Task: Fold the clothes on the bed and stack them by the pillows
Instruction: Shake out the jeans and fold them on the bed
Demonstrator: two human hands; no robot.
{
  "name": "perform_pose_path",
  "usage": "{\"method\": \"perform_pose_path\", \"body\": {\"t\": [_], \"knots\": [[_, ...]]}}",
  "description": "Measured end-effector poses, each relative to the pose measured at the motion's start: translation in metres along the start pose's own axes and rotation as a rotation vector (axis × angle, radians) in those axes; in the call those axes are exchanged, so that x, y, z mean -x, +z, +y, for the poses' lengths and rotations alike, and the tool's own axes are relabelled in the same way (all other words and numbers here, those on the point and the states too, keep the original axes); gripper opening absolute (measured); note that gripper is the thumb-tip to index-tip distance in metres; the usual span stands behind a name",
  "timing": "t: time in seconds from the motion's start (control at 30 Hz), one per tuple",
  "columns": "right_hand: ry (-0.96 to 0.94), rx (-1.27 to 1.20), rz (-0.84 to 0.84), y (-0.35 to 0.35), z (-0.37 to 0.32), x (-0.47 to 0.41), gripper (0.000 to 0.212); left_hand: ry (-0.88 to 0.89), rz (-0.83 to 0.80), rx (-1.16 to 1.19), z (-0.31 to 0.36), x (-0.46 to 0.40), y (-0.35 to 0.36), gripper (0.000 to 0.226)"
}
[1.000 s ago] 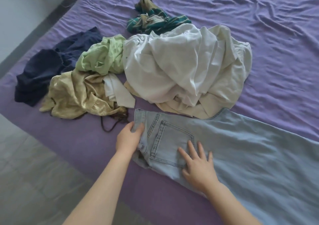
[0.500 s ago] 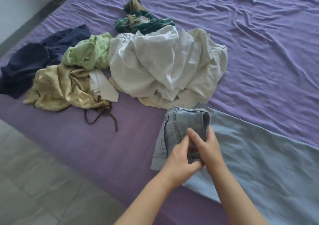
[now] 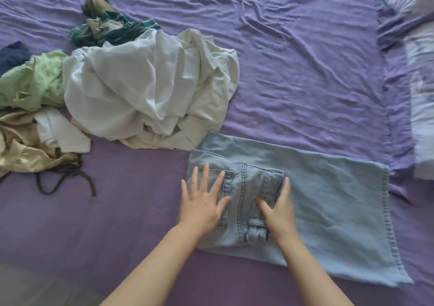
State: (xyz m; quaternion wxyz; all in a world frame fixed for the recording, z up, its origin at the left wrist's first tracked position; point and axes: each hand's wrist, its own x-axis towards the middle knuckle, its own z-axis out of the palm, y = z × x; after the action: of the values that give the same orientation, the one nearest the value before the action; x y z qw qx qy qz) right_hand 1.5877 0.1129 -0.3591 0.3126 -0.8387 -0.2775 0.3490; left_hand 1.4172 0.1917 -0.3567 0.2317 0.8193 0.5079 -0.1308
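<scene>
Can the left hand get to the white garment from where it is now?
Probably yes. The left hand lies flat on the jeans, holding nothing, and the white garment sits just beyond it on the bed with nothing on top of it or between them.

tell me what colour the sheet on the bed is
Purple, a wrinkled cotton-like bed sheet; the head view shows it.

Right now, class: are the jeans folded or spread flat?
Partly folded: the jeans' waist end lies doubled over the legs, under the left hand and right hand.
</scene>
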Motion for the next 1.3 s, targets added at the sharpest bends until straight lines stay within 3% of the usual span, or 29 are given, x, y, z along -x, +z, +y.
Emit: {"method": "perform_pose_path", "body": {"t": [0.2,0.3,0.4,0.53,0.73,0.83,0.9,1.03,1.1,1.2,1.3], "knots": [[-0.083,0.216,0.088,0.004,0.014,0.003,0.091,-0.04,-0.026,-0.143,0.007,-0.02,0.031,0.066],[-0.327,0.598,0.223,0.007,0.015,0.005,0.077,-0.063,0.023,-0.171,0.009,-0.021,0.042,0.072],[-0.505,0.804,0.108,0.02,0.023,-0.001,0.057,-0.065,0.057,-0.189,0.003,-0.026,0.053,0.076],[-0.444,0.89,-0.08,0.03,0.048,-0.016,0.064,-0.048,0.05,-0.194,-0.004,-0.032,0.061,0.076],[-0.38,0.97,-0.082,0.031,0.041,-0.015,0.067,0.004,0.069,-0.122,-0.014,-0.024,0.045,0.069],[-0.481,0.861,0.002,0.038,0.025,0.0,0.065,-0.159,0.09,0.059,-0.028,-0.015,0.032,0.071],[-0.565,0.848,-0.03,0.049,0.021,0.006,0.063,-0.232,0.063,0.13,-0.034,-0.012,0.027,0.074],[-0.509,0.913,-0.131,0.064,0.021,0.004,0.068,-0.19,0.114,0.245,-0.037,-0.012,0.019,0.082],[-0.488,0.942,-0.131,0.062,0.018,0.005,0.071,-0.218,0.17,0.514,-0.039,-0.016,0.009,0.087],[-0.496,0.856,-0.059,0.051,-0.002,0.019,0.072,-0.403,0.126,1.037,-0.044,-0.025,-0.015,0.089],[-0.68,0.681,0.052,0.049,-0.028,0.057,0.067,-0.411,0.059,1.13,-0.042,-0.033,-0.036,0.082]]}}
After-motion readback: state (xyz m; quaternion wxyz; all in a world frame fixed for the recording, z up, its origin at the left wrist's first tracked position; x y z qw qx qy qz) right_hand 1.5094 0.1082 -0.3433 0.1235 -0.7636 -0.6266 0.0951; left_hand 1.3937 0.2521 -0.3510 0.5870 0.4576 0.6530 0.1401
